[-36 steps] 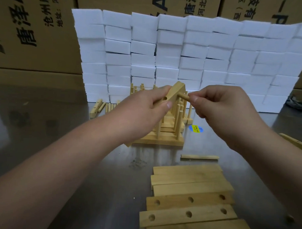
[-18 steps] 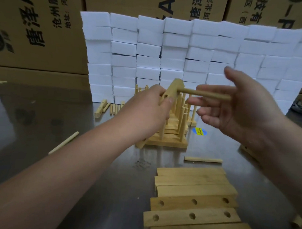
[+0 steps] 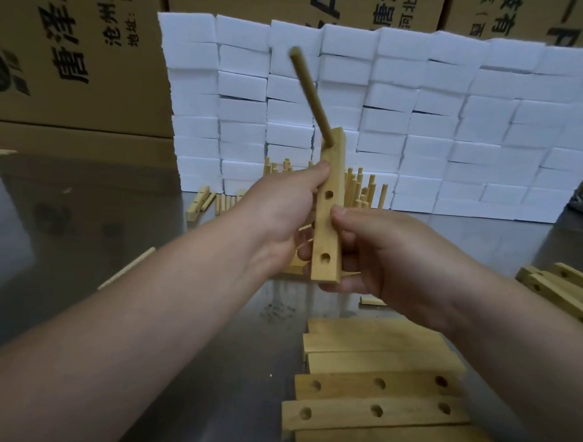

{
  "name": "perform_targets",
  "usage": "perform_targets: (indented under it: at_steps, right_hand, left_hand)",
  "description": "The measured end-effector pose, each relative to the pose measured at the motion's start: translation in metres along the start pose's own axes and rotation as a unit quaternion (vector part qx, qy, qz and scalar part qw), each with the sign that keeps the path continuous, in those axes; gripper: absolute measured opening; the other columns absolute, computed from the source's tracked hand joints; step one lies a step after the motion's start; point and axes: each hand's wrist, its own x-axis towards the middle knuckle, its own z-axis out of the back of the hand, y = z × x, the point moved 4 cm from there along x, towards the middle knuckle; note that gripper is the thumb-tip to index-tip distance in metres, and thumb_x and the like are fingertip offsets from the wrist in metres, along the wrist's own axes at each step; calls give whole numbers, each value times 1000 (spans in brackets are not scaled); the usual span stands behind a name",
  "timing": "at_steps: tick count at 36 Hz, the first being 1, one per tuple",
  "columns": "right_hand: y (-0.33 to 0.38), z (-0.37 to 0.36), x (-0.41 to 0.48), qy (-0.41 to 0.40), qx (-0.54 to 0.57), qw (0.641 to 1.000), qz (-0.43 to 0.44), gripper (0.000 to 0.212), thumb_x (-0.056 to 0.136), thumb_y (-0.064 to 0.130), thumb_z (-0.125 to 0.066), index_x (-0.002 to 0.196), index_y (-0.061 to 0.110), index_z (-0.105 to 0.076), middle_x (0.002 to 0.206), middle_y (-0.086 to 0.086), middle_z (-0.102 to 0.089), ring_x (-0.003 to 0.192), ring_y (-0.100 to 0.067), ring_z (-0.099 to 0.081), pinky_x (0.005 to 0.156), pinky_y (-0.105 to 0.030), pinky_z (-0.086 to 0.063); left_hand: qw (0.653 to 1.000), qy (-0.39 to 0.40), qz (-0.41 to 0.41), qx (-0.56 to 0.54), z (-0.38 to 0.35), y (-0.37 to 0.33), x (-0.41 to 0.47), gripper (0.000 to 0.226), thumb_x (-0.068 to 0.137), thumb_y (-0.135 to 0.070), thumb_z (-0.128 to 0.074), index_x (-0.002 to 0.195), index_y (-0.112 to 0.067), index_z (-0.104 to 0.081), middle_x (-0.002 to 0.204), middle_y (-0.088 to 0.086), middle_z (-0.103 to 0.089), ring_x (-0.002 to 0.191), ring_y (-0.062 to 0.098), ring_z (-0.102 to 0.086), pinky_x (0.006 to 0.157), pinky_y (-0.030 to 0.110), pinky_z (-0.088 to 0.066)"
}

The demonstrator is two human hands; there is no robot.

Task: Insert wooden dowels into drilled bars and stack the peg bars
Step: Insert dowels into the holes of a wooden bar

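A drilled wooden bar (image 3: 328, 222) stands nearly upright in mid-air, two empty holes facing me. A dowel (image 3: 311, 96) sticks out of its top hole, slanting up and left. My left hand (image 3: 280, 214) grips the bar's left edge with the thumb near the upper part. My right hand (image 3: 381, 253) holds the bar's lower half, thumb on its right edge and fingers curled behind. Behind the hands, the stack of peg bars (image 3: 360, 190) with upright dowels is mostly hidden.
Several drilled bars (image 3: 377, 386) lie in a row on the metal table near me. More bars (image 3: 565, 293) lie at the right, loose dowels (image 3: 126, 268) at the left and by the white foam-block wall (image 3: 419, 126). Cardboard boxes stand behind.
The bar has turned from tilted to nearly upright, swinging the dowel from pointing right to pointing up. My right hand left the dowel and took hold of the bar's lower half.
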Motion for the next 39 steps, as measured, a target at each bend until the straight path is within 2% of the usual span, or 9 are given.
perform_targets:
  at_steps: [3, 7, 10, 12, 18, 24, 31, 35, 39]
  right_hand:
    - [1, 1, 0, -37, 10, 999, 25, 26, 97, 21, -43, 95, 8, -65, 69, -4, -68, 60, -11, -65, 50, -22, -52]
    - [11, 22, 3, -161, 32, 985, 49, 28, 98, 28, -41, 88, 12, -61, 53, 3, -60, 44, -8, -56, 43, -19, -46]
    - [17, 36, 2, -215, 56, 973, 69, 28, 98, 32, -41, 89, 13, -60, 51, 4, -58, 43, -8, -53, 41, -17, -43]
    - [20, 41, 2, -239, 69, 965, 83, 28, 98, 32, -41, 89, 14, -60, 50, 6, -56, 41, -8, -50, 40, -16, -40]
    - [18, 41, 3, -244, 58, 964, 93, 29, 98, 32, -41, 82, 15, -60, 50, 6, -54, 42, -8, -47, 40, -16, -38]
    - [14, 38, 4, -244, 43, 966, 81, 26, 96, 33, -45, 89, 14, -62, 50, 6, -55, 44, -8, -49, 44, -20, -41]
    - [13, 39, 4, -241, 42, 967, 79, 27, 95, 34, -46, 91, 13, -62, 51, 6, -56, 44, -8, -49, 43, -19, -41]
    - [14, 41, 4, -249, 40, 965, 79, 27, 95, 34, -46, 87, 14, -63, 51, 6, -56, 44, -8, -49, 44, -20, -41]
    - [13, 42, 4, -257, 33, 963, 74, 27, 95, 34, -46, 87, 15, -63, 51, 6, -57, 45, -8, -50, 45, -22, -41]
  left_hand:
    - [999, 7, -11, 38, -1, 4, 1, 33, 95, -35, -46, 75, -15, -64, 69, 3, -64, 54, 18, -55, 50, 27, -38]
    - [984, 36, -15, 174, 3, 6, 5, 27, 93, -32, -48, 85, -17, -68, 77, -2, -71, 61, 11, -61, 61, 24, -44]
    - [843, 62, -138, 517, 1, 10, 4, 22, 91, -33, -50, 87, -26, -71, 77, -12, -67, 68, 6, -61, 53, 17, -41]
    - [766, 105, -160, 614, -4, 25, 2, 22, 93, -32, -48, 102, -31, -68, 93, -15, -65, 82, 7, -58, 62, 19, -38]
    - [784, 302, -72, 537, -19, 80, 4, 43, 100, -37, -26, 140, -26, -39, 149, -8, -30, 135, 6, -22, 98, 11, -11]
    - [766, 328, -28, 552, -18, 99, 11, 59, 93, -58, -11, 145, -34, -24, 156, -11, -9, 142, 7, -1, 116, 41, -4]
    - [763, 312, -48, 564, -20, 85, 6, 52, 95, -54, -19, 109, -25, -59, 112, -5, -59, 102, 14, -53, 94, 37, -41]
    - [721, 206, -121, 651, -16, 74, 14, 43, 93, -53, -36, 70, -24, -58, 68, -2, -57, 64, 12, -54, 52, 28, -37]
    - [727, 185, -151, 644, -15, 78, 18, 15, 85, -46, -56, 89, -32, -55, 84, -11, -57, 74, 6, -52, 56, 24, -36]
